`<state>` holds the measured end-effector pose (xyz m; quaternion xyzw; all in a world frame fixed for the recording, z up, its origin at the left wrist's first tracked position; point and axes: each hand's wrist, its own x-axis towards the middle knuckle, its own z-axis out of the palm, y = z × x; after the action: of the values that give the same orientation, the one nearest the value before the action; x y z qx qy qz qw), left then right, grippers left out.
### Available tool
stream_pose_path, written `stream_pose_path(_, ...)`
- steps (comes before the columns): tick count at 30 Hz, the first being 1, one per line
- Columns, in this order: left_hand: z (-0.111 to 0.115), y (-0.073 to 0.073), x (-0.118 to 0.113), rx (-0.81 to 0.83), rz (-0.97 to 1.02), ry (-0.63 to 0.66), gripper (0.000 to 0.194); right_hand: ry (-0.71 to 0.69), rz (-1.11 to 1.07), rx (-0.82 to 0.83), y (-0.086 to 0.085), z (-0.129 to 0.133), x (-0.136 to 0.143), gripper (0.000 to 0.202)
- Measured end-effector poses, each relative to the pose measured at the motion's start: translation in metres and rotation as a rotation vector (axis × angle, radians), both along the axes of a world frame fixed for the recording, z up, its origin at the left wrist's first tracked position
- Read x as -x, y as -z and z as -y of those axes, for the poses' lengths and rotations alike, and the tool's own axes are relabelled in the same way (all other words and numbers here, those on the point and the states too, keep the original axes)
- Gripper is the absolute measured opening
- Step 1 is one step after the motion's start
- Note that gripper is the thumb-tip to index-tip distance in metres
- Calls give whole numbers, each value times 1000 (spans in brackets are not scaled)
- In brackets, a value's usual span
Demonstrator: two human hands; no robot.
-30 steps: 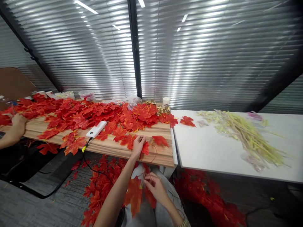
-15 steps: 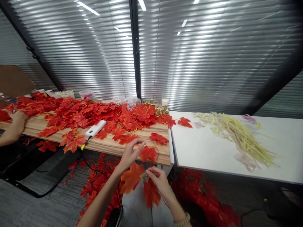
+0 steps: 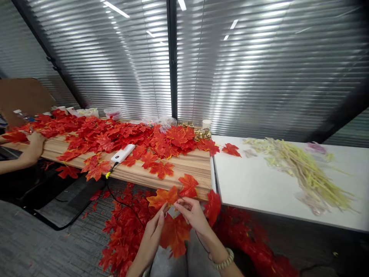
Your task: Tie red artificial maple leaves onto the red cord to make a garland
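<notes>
My left hand (image 3: 154, 229) is closed in a pinch at the base of an orange maple leaf (image 3: 163, 197), just in front of the table edge. Beside it, my right hand (image 3: 194, 217) pinches a thin stem or string where several artificial leaves meet; the exact spot between the fingertips is too small to make out. A large red-orange leaf (image 3: 175, 234) hangs below both hands over my lap. One red leaf (image 3: 188, 185) sticks up behind my right fingers, and another red leaf (image 3: 212, 207) lies to the right of that hand.
Red leaves (image 3: 127, 134) heap along the wooden table (image 3: 190, 165), with a white power bank (image 3: 123, 153) and cable at its front. Yellow stems (image 3: 300, 165) lie on the white table (image 3: 245, 184). Another person's hand (image 3: 36, 144) is at far left. More leaves (image 3: 129, 231) cover the floor.
My left hand has come down from the table edge, its fingers closing from apart to a pinch by the right hand. The joined leaves have turned and spread. The view has shifted slightly left.
</notes>
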<state>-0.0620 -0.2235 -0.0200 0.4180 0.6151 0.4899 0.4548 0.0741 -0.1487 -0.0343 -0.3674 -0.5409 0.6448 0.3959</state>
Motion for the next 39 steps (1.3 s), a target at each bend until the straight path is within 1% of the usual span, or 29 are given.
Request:
stream_pose_path(2, -10, 7, -6, -7, 64, 70, 47, -14, 4, -26, 3, 1, -2, 27)
stream_pose_path(5, -21, 14, -19, -66, 109, 141, 40, 31, 16, -44, 7, 1, -7, 26)
stream_pose_path(6, -24, 15, -24, -88, 110, 135, 39, 56, 15, -60, 6, 1, -9, 25)
stream_pose_path(8, -30, 16, -31, -126, 87, 78, 37, 108, -8, -91, 2, 0, -12, 24)
stream_pose_path(10, -35, 12, -35, -165, 44, 5, 31, 145, -61, -79, -5, 0, -13, 23)
stream_pose_path(12, -42, 4, -34, -216, -14, -35, 25, 180, -125, -22, -12, 0, -12, 23)
stream_pose_path(15, -52, -10, -31, -287, -121, 18, 21, 277, -180, 29, -18, -1, -9, 21)
stream_pose_path(18, -57, -18, -31, -317, -249, 113, 18, 366, -143, -55, -18, -1, -8, 20)
stream_pose_path(21, -55, -15, -32, -301, -362, 164, 15, 422, -75, -198, -22, 0, -16, 19)
stream_pose_path(24, -43, -5, -30, -264, -426, 158, 16, 481, -12, -311, -31, -2, -34, 17)
stream_pose_path(27, -26, 6, -18, -253, -446, 150, 18, 567, 11, -338, -47, -13, -57, 17)
stream_pose_path(29, -15, 12, -6, -227, -440, 117, 19, 619, 24, -342, -62, -24, -70, 20)
stream_pose_path(30, -10, 14, 1, -206, -431, 90, 19, 617, 40, -358, -70, -30, -75, 20)
stream_pose_path(32, -3, 14, 13, -155, -404, 25, 20, 510, 92, -408, -88, -42, -80, 19)
stream_pose_path(34, 1, 10, 23, -107, -359, -40, 24, 413, 131, -438, -102, -51, -76, 20)
stream_pose_path(36, 2, 4, 29, -71, -307, -97, 30, 342, 164, -461, -109, -58, -66, 21)
stream_pose_path(39, 0, -4, 37, -61, -278, -157, 37, 256, 234, -501, -107, -63, -47, 24)
